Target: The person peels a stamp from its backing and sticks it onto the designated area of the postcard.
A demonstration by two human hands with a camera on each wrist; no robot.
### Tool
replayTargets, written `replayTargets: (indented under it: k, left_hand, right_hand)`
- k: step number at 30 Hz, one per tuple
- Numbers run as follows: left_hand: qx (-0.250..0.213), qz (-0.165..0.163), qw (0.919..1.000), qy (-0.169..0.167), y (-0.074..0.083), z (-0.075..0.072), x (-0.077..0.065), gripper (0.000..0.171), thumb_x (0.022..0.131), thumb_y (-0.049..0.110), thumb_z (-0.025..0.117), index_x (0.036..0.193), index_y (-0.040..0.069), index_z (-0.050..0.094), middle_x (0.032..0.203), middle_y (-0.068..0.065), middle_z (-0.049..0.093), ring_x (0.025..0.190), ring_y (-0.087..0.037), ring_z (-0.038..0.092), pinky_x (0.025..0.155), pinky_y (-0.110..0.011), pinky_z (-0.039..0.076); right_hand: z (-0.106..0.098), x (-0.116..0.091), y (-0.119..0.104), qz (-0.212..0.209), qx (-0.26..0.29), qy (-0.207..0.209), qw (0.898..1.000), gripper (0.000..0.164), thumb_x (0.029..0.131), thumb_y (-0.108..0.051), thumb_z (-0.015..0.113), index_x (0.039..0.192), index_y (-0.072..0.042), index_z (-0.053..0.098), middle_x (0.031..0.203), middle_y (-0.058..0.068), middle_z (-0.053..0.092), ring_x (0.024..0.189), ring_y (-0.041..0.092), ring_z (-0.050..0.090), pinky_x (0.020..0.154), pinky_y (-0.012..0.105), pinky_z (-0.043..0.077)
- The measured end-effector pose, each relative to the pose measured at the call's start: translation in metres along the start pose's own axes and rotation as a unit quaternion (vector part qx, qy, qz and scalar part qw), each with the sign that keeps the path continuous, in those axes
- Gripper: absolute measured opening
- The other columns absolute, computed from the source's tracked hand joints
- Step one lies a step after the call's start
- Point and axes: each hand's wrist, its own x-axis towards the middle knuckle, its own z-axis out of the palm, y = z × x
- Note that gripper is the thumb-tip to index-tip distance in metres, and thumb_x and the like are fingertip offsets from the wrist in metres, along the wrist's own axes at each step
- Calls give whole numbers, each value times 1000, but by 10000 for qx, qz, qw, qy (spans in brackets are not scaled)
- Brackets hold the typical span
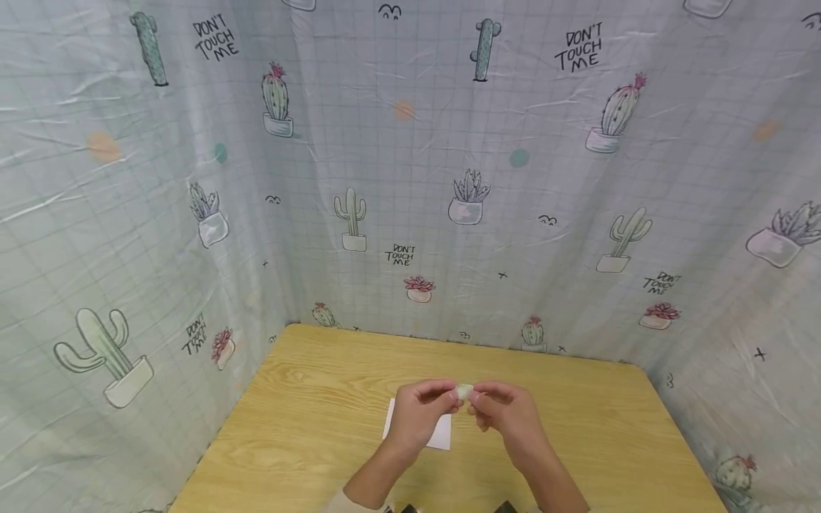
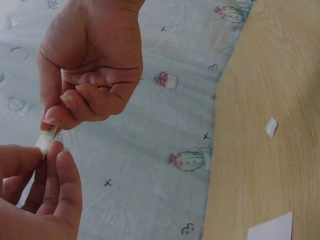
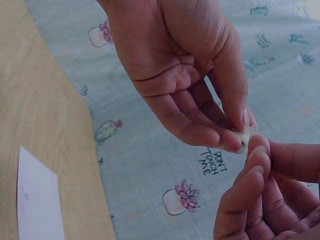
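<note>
A small, pale whitish piece (image 1: 463,391) is stretched between both hands above the table. My left hand (image 1: 413,413) pinches one end between thumb and index finger; my right hand (image 1: 513,417) pinches the other end the same way. In the left wrist view, the piece (image 2: 48,135) looks like a short, slightly translucent strip, mostly hidden by the fingertips. There the right hand (image 2: 97,60) has its remaining fingers curled toward the palm. The right wrist view shows the strip (image 3: 245,135) as thin and shiny, though its exact kind I cannot tell.
A white sheet (image 1: 439,433) lies on the wooden table (image 1: 308,413), partly behind the left hand. In the left wrist view, a small white scrap (image 2: 271,127) lies on the tabletop. A cactus-print curtain (image 1: 372,157) encloses the table's back and sides.
</note>
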Motion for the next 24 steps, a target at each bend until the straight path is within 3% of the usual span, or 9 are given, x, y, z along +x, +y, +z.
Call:
replayTargets:
  k: [13,24]
  left_hand:
    - [593,505,9969,-109,0,-2,0,20,97,11,73,111,-3,76,108,-22,77,89,-7,74,86,-21,62]
    - [641,818,9943,-237,1,-1,-1,18,95,6,74,109,-5,76,114,-28,72,95,-3,72,87,-18,60]
  right_hand:
    - [-1,-3,-1,-303,-151,89,9994,16,96,-6,73,107,5,74,88,0,77,75,15,71,73,27,62]
    - [-2,-5,5,-688,160,110,9974,20,91,-1,74,109,9,75,91,-4,79,85,13,73,81,27,61]
